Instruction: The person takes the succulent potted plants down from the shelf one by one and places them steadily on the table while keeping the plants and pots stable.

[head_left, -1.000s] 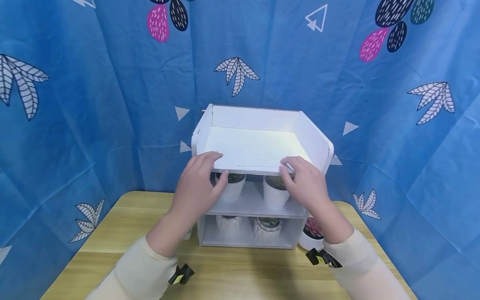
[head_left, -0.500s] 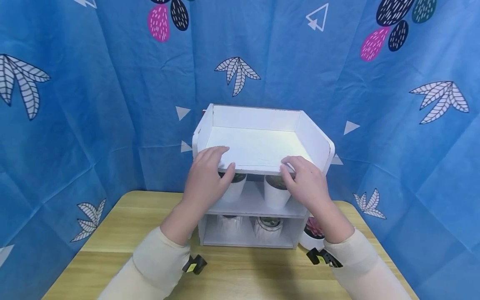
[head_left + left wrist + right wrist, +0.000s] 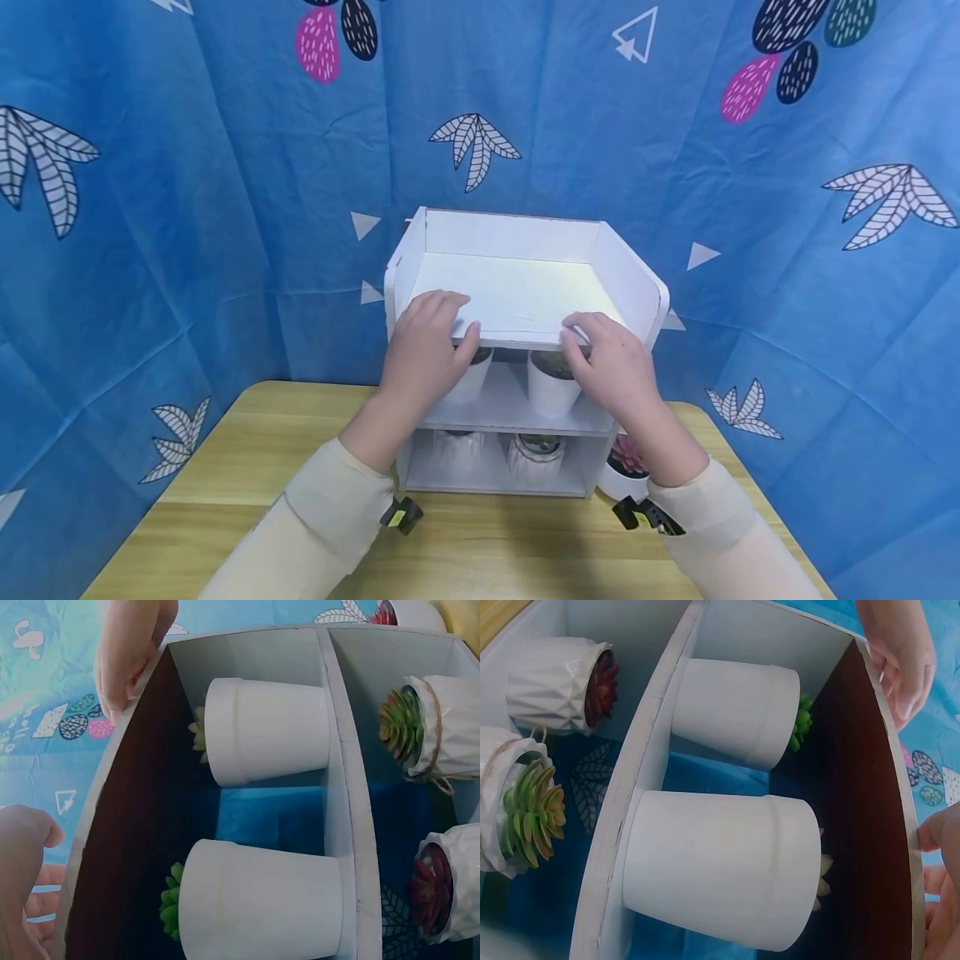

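Note:
A white two-tier shelf (image 3: 510, 287) with a raised back and sides stands on the table. My left hand (image 3: 423, 346) lies over the left part of its top board's front edge, thumb apart from the fingers. My right hand (image 3: 611, 362) rests at the right part of the same edge, its thumb along the front. Neither hand holds a loose thing. Below, two plain white pots (image 3: 552, 396) with succulents stand on the middle level. In the left wrist view, two patterned white pots (image 3: 457, 877) stand lower, one tied with twine, holding red and green succulents.
A white pot with a pink succulent (image 3: 626, 462) stands right of the shelf, partly behind my right forearm. The wooden table (image 3: 247, 467) extends to both sides. Blue patterned cloth (image 3: 300, 208) hangs behind and around it.
My left hand has slid to the right along the board's front edge, nearer my right hand. My right hand and the shelf have stayed in place.

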Tool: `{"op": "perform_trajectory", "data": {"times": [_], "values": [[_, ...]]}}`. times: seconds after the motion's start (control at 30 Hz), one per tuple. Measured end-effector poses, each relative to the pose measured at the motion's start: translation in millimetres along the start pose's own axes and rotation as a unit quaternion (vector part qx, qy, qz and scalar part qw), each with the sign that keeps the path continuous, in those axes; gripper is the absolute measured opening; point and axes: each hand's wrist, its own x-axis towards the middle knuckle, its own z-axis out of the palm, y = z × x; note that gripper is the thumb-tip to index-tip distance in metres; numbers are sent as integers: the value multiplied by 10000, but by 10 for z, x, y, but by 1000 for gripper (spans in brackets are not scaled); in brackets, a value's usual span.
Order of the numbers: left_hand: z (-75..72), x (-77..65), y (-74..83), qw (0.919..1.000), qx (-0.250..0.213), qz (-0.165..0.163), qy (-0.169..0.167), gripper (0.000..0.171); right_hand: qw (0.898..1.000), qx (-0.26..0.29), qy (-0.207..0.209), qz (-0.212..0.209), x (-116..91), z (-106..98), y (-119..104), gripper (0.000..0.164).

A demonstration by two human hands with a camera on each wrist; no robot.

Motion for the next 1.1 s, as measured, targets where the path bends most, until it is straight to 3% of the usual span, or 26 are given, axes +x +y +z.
{"op": "perform_trajectory", "data": {"times": [0.7,1.1], "values": [[58,-26,-40,9991,252,-213,-284,37,10000,17,-8,27,-8,6,-9,39],[72,-43,-51,9985,469,-79,-282,36,10000,24,42,6,-8,0,-14,39]]}}
